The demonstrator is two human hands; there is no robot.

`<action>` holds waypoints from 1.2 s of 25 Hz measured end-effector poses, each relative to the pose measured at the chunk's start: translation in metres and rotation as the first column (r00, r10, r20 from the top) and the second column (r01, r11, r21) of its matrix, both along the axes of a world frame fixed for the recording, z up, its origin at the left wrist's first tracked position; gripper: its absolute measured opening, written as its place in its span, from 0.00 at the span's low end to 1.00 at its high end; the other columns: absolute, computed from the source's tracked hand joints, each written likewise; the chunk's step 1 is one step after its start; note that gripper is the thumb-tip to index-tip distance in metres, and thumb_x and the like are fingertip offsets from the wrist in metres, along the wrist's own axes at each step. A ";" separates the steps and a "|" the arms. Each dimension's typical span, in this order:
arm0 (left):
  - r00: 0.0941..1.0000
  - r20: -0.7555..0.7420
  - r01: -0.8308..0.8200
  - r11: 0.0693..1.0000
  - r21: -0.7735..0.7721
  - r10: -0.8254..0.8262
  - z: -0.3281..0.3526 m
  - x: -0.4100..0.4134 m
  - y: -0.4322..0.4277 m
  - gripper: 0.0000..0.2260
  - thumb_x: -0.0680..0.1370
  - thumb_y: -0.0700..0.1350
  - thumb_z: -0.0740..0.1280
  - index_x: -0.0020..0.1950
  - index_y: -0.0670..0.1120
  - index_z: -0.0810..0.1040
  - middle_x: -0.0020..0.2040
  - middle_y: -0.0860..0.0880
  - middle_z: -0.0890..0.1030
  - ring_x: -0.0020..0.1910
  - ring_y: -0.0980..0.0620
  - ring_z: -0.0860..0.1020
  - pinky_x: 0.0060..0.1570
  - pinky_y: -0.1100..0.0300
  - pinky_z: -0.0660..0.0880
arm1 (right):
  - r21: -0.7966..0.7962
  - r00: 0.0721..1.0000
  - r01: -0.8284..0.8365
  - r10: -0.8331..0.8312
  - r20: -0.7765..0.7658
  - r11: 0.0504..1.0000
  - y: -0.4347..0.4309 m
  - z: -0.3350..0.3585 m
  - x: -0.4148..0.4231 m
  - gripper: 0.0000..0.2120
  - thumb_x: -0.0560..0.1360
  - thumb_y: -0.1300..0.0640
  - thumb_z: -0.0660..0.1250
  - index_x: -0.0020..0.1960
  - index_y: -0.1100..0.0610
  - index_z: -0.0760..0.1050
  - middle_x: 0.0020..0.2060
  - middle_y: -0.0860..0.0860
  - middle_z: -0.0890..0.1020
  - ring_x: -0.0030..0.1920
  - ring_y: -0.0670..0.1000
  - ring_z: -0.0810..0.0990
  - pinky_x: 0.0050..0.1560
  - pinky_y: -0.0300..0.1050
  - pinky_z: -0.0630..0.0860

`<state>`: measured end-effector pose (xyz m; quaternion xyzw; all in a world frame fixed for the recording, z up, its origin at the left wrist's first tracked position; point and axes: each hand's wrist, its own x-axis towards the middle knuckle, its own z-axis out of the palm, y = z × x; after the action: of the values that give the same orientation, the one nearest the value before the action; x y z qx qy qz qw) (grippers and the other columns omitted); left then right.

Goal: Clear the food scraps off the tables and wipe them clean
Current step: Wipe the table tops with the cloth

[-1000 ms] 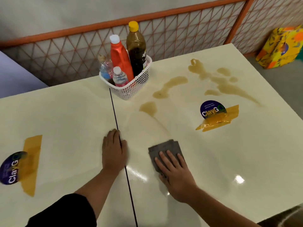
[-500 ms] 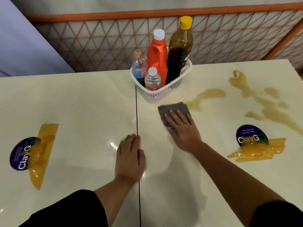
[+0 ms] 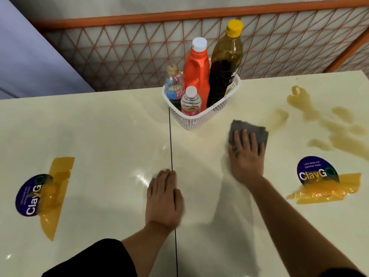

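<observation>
Two cream tables meet at a dark seam; the right table [image 3: 239, 226] carries brown liquid stains [image 3: 327, 126] at its far right. My right hand [image 3: 246, 156] presses flat, fingers straight, on a folded grey cloth [image 3: 248, 129] just right of the basket, at the edge of a faint stain [image 3: 278, 118]. My left hand [image 3: 163, 200] lies flat and open on the seam, palm down, holding nothing, resting mostly on the left table [image 3: 89, 136].
A white mesh basket [image 3: 199, 118] at the far end of the seam holds an orange bottle [image 3: 196, 74], a tall dark bottle [image 3: 225, 62] and two small bottles. Round ClayGo stickers [image 3: 316, 170] with yellow tape mark both tables. An orange lattice fence [image 3: 119, 48] runs behind.
My right hand has slid the cloth away from me and then rightward past the basket, over the stain near it. The left hand has stayed on the seam.
</observation>
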<state>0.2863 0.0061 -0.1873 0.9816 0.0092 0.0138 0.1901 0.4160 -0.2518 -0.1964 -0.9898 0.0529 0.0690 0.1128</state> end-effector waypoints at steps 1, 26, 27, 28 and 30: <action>1.000 -0.009 -0.006 1.000 0.009 0.006 0.001 0.001 0.000 0.23 0.78 0.45 0.57 0.73 0.43 0.70 0.72 0.46 0.69 0.75 0.48 0.63 0.76 0.49 0.56 | 0.012 0.997 -0.071 0.071 0.017 0.997 0.023 0.002 -0.036 0.30 0.82 0.41 0.47 0.82 0.49 0.57 0.81 0.52 0.60 0.80 0.58 0.57 0.76 0.64 0.55; 1.000 0.010 -0.011 0.997 0.079 0.010 0.005 0.001 -0.003 0.22 0.77 0.44 0.58 0.72 0.42 0.71 0.70 0.44 0.70 0.72 0.46 0.64 0.74 0.49 0.58 | -0.039 0.901 -0.434 0.434 -0.009 0.900 0.004 0.005 -0.148 0.28 0.84 0.44 0.51 0.82 0.47 0.54 0.81 0.50 0.56 0.81 0.56 0.55 0.78 0.63 0.55; 1.000 0.008 -0.011 0.997 0.077 0.011 0.005 0.003 -0.004 0.22 0.77 0.44 0.58 0.72 0.42 0.71 0.70 0.43 0.70 0.72 0.46 0.64 0.74 0.48 0.59 | -0.048 0.854 -0.521 0.520 -0.023 0.852 -0.005 0.007 -0.157 0.28 0.84 0.44 0.51 0.82 0.47 0.53 0.82 0.49 0.56 0.81 0.56 0.54 0.78 0.62 0.55; 1.000 0.006 -0.016 0.997 0.078 0.015 0.004 0.004 -0.003 0.22 0.78 0.44 0.58 0.72 0.42 0.70 0.70 0.43 0.70 0.72 0.45 0.64 0.74 0.47 0.60 | -0.051 0.791 -0.611 0.609 -0.050 0.790 -0.017 0.009 -0.154 0.28 0.84 0.44 0.50 0.82 0.47 0.52 0.82 0.49 0.55 0.81 0.55 0.52 0.78 0.60 0.54; 1.000 0.014 -0.011 0.998 0.069 0.010 0.004 0.003 -0.003 0.22 0.78 0.43 0.59 0.72 0.42 0.70 0.70 0.43 0.70 0.72 0.45 0.64 0.73 0.46 0.61 | -0.082 0.690 -0.724 0.716 -0.109 0.685 -0.039 0.016 -0.132 0.27 0.85 0.43 0.46 0.83 0.46 0.51 0.82 0.47 0.53 0.82 0.53 0.50 0.80 0.57 0.50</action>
<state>0.2888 0.0035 -0.1833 0.9875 0.0126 0.0219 0.1558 0.2839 -0.2906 -0.1804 -0.9330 -0.3319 0.1381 0.0160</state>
